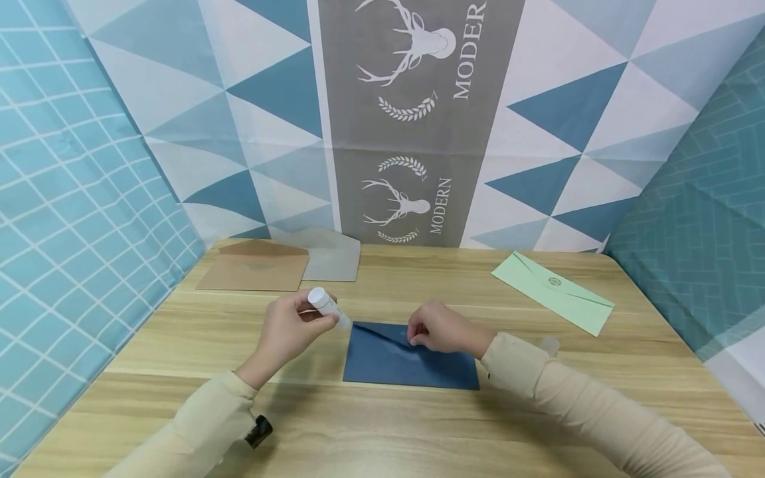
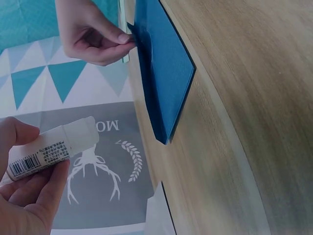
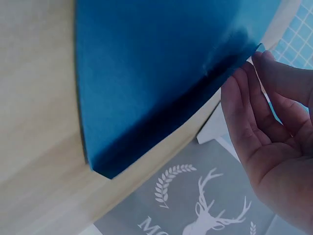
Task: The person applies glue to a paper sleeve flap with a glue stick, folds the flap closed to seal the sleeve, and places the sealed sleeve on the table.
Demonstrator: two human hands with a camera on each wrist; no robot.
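Note:
A dark blue envelope (image 1: 406,370) lies on the table in front of me, its flap lifted along the far side. My right hand (image 1: 441,327) pinches the edge of that flap between thumb and fingers, seen closely in the right wrist view, where the envelope (image 3: 142,73) fills the upper left. To the left, my left hand (image 1: 289,332) grips a white glue stick (image 2: 41,154) around its labelled barrel. The glue stick is tilted, held above the table beside the envelope's left corner and apart from it. Its narrower, translucent end points toward the envelope.
A brown envelope (image 1: 254,271) partly overlaps a grey envelope (image 1: 333,257) at the back left. A light green envelope (image 1: 538,289) with a round seal lies at the back right. Near the right sleeve is a small translucent cap (image 1: 550,345). Patterned sheets surround the wooden table (image 1: 358,431).

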